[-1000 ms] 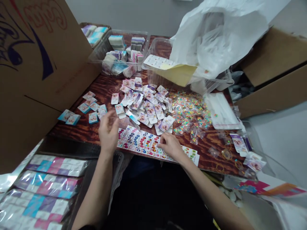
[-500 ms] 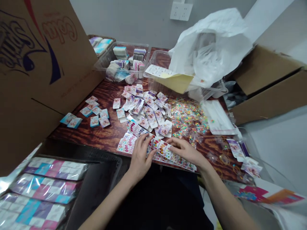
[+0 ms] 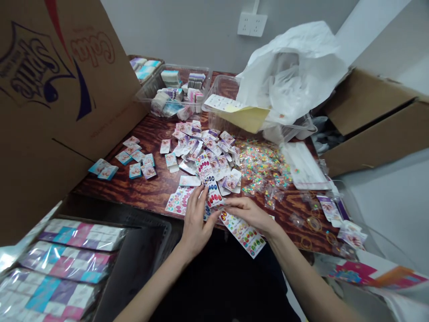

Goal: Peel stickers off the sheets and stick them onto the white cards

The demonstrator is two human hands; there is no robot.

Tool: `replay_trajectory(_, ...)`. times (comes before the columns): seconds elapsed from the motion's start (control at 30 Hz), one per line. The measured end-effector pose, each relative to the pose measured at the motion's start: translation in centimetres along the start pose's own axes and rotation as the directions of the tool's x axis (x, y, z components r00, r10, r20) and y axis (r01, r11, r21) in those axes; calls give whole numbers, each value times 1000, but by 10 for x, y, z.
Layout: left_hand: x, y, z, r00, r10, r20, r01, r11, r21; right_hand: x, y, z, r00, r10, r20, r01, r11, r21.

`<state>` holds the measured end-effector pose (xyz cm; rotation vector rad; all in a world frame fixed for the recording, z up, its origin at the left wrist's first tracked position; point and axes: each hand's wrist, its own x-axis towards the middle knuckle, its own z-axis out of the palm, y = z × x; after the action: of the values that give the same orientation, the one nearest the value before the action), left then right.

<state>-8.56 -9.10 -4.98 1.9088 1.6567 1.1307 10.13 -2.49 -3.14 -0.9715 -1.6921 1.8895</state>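
A long strip of printed nail stickers (image 3: 214, 194) runs between my hands at a slant, its far end over the heap of little boxes and its near end past the table's front edge. My left hand (image 3: 195, 221) has its fingers and thumb closed on the strip's left side near the middle. From the right, my right hand (image 3: 250, 214) pinches the same strip, which bends there. More sticker sheets (image 3: 177, 202) lie flat on the table left of my left hand. Small printed boxes (image 3: 187, 145) are heaped just beyond.
Small bags of colourful bits (image 3: 264, 163) cover the table on the right, beside flat plastic sleeves (image 3: 304, 165). Several blue-edged boxes (image 3: 135, 170) sit left. Clear tubs (image 3: 209, 107) stand behind. A big carton (image 3: 67, 120) walls off the left; wrapped packs (image 3: 67, 261) lie below it.
The strip has turned from lying along the table edge to pointing away from me, its near end now over the edge. My right hand has moved slightly left and closed on it.
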Motion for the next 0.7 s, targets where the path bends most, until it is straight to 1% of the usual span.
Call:
replay_trajectory(0.07,2,4,-5,998,55,29,-54,998,-20,-6,-12,7,998,-53,32,56,992,-111)
replay_trajectory(0.13,3,6,-10,992,118,44,-115,991,-62,-12,-24,17,994,-97,42,104,959,-264)
replay_trajectory(0.17,4,7,-13,989,146,32,-144,987,-74,-15,-30,22,993,-117,28,119,932,-342)
replay_trajectory(0.2,5,7,-16,985,172,11,-171,982,-77,-19,-34,27,989,-147,-14,128,901,-414)
replay_trajectory(0.23,6,9,-19,981,195,-16,-196,978,-69,-22,-38,31,977,-196,-83,133,866,-481)
replay_trajectory(0.27,7,11,-23,975,216,-42,-218,974,-55,-25,-39,34,950,-264,-166,136,830,-542)
replay_trajectory(0.3,8,14,-27,970,236,-57,-239,970,-42,-28,-39,36,906,-341,-249,135,792,-595)
replay_trajectory(0.33,9,17,-31,965,257,-55,-259,965,-40,-31,-37,37,854,-415,-314,132,757,-640)
replay_trajectory(0.37,9,21,-35,960,279,-32,-280,958,-56,-33,-34,37,812,-470,-347,131,726,-676)
replay_trajectory(0.4,9,26,-40,953,302,9,-300,950,-92,-36,-30,35,796,-499,-342,139,701,-699)
replay_trajectory(0.43,9,30,-44,945,320,60,-309,940,-146,-38,-26,32,807,-500,-314,152,690,-708)
replay_trajectory(0.47,9,34,-48,939,324,113,-295,931,-213,-40,-22,29,831,-478,-285,161,696,-700)
replay_trajectory(0.5,10,37,-51,939,304,161,-250,925,-286,-42,-19,25,858,-440,-265,158,716,-680)
replay_trajectory(0.57,12,39,-53,945,221,241,-88,883,-462,-48,-15,18,897,-346,-274,116,784,-610)
replay_trajectory(0.6,13,38,-52,947,167,275,15,831,-556,-50,-15,16,910,-295,-290,85,821,-565)
replay_trajectory(0.63,15,36,-49,943,120,311,114,760,-640,-52,-15,14,923,-243,-298,57,852,-520)
replay_trajectory(0.67,16,33,-43,933,72,352,209,688,-695,-53,-15,14,936,-198,-292,34,875,-484)
replay_trajectory(0.7,18,30,-36,916,22,401,298,633,-715,-53,-15,15,948,-164,-273,21,887,-462)
